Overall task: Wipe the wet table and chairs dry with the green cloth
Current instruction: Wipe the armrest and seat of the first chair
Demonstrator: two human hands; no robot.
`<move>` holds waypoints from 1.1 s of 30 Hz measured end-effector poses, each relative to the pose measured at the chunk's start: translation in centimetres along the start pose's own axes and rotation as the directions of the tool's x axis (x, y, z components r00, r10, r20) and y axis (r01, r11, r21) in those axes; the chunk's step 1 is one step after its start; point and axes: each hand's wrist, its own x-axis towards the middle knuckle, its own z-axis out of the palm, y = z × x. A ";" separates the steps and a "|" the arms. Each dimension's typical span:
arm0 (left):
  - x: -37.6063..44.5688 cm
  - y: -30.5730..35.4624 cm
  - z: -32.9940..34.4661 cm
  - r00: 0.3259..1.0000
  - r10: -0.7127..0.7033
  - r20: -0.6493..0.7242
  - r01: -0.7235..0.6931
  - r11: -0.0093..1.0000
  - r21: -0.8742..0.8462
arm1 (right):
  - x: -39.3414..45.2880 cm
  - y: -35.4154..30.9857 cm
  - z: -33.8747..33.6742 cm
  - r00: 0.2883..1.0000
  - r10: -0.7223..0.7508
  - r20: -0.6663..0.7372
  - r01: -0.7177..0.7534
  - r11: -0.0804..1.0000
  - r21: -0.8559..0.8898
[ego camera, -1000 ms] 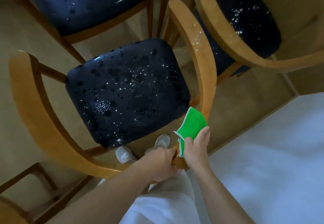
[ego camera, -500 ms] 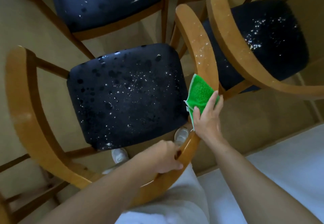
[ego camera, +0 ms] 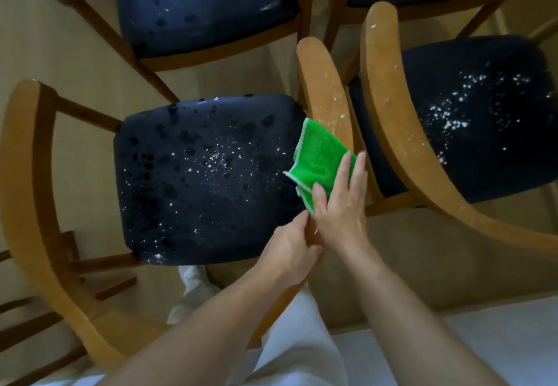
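since a moment ago the right hand (ego camera: 341, 204) has slid the green cloth (ego camera: 321, 160) further up the chair's wet wooden arm (ego camera: 327, 92), fingers straight, pressing it flat. left hand (ego camera: 290, 249) grips the arm lower down, beside the droplet-covered seat (ego camera: 205, 180).

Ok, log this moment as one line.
wiping chair arm | right hand presses green cloth on armrest | left hand grips frame | seat wet
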 end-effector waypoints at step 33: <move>12.7 -4.1 -12.7 0.919 0.314 -0.238 -0.114 0.790 0.602 | 13.7 -5.6 -0.7 0.996 -0.032 -0.083 -0.011 0.879 -0.477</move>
